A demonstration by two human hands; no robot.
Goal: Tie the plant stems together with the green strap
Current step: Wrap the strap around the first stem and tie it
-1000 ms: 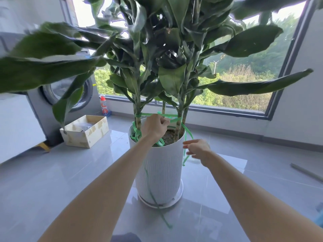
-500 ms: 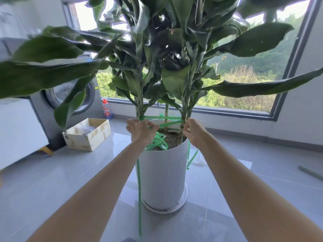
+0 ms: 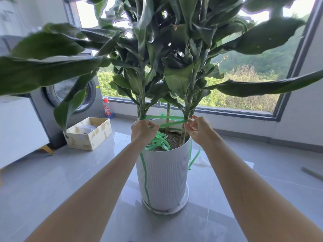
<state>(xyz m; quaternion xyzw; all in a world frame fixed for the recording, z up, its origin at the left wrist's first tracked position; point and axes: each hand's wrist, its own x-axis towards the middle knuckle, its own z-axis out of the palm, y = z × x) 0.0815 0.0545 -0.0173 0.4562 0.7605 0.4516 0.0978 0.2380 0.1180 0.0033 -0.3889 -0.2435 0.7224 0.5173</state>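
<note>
A tall leafy plant stands in a ribbed white pot (image 3: 163, 179) on the floor. A green strap (image 3: 165, 117) runs around the left stem (image 3: 142, 109) and the right stem (image 3: 186, 110), just above the pot rim. My left hand (image 3: 142, 131) grips the strap beside the left stem. My right hand (image 3: 198, 129) is at the right stem, fingers extended and touching the strap there. Loose strap loops (image 3: 158, 143) lie on the soil, and a tail hangs down each side of the pot.
A cardboard box (image 3: 90, 133) sits on the grey tile floor to the left, in front of a washing machine (image 3: 70, 98). A red-capped bottle (image 3: 107, 107) stands by the window sill. Long leaves spread wide at head height.
Both hands rose from the pot rim to the stems. The right hand came in from the pot's side to the right stem, and the strap now sits higher and tighter across.
</note>
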